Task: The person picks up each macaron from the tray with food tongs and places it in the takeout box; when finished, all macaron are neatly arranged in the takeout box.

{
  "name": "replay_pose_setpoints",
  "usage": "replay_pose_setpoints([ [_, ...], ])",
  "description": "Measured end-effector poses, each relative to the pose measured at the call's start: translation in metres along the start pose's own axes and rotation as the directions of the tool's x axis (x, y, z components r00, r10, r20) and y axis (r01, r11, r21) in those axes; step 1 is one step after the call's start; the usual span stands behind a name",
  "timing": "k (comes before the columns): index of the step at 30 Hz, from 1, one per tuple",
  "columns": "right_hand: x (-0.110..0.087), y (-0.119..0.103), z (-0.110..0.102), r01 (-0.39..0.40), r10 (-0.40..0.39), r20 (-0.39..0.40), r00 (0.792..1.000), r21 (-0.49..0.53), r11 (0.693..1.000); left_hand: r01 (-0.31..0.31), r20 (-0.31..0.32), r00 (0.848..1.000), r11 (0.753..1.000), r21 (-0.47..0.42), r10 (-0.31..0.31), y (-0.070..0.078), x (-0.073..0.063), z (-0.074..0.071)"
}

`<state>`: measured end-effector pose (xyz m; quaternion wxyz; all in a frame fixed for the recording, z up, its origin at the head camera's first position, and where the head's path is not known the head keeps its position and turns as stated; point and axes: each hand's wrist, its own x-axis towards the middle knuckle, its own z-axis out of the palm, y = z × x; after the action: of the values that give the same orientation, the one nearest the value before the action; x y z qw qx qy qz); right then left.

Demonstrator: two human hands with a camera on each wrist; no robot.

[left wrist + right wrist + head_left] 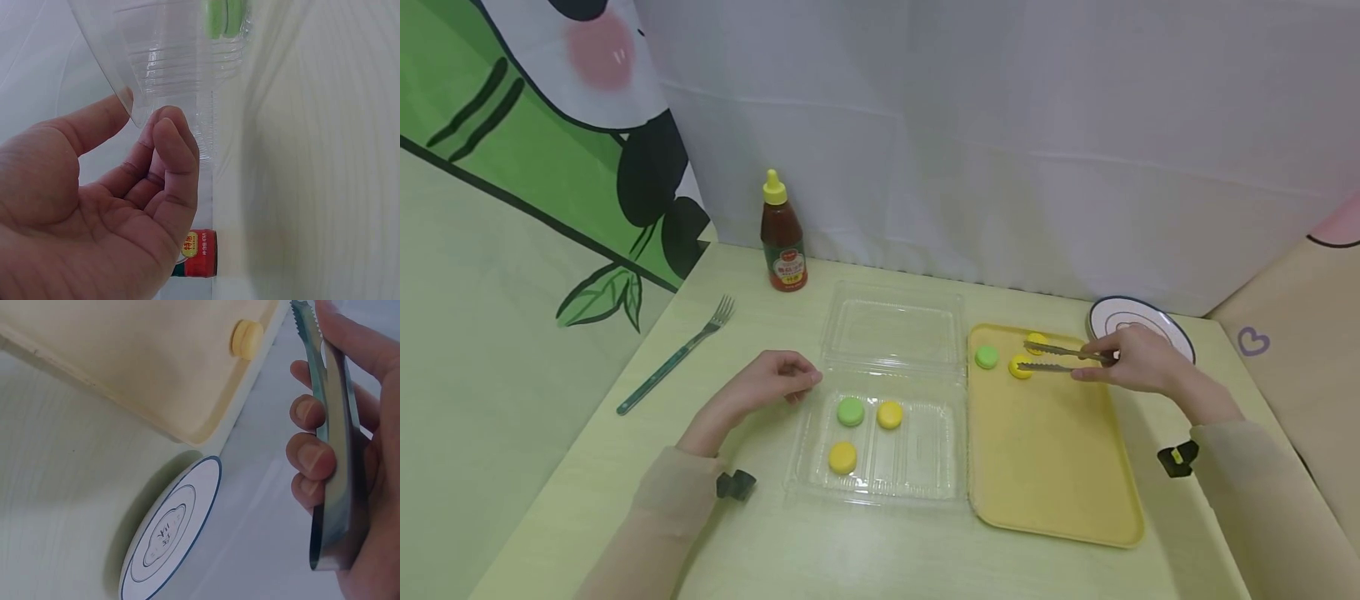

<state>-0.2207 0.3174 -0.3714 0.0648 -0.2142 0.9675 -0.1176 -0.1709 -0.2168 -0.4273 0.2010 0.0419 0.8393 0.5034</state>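
Observation:
My left hand (775, 379) is at the left edge of a hinged clear plastic container (925, 492), its thumb and curled fingers either side of the rim in the left wrist view. Two yellow macarons (890, 414) and a green macaron (850, 411) sit in the container's near half. In my right hand (1138, 358) are metal tongs (337, 456), their serrated tips apart. Those tips appear over two yellow macarons (1019, 372) on the yellow tray (1045, 467); whether they touch either one I cannot tell. Left of them on the tray lies a green macaron (987, 357).
A ketchup bottle (784, 242) stands behind the container at the back left. The fork (677, 354) with a green handle lies on the left. A white plate (1105, 317) with a blue rim is partly behind my right hand. The curtain (1000, 167) borders the table's back.

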Motion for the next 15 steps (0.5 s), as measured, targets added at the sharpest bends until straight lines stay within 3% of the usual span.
replay_pose_setpoints([
  [15, -0.0007, 0.0037, 0.0107, -0.039, 0.037, 0.059, 0.998, 0.030, 0.999, -0.002, 0.002, 1.000, 1.000, -0.018, 0.002, -0.0003, -0.0005, -0.0002],
])
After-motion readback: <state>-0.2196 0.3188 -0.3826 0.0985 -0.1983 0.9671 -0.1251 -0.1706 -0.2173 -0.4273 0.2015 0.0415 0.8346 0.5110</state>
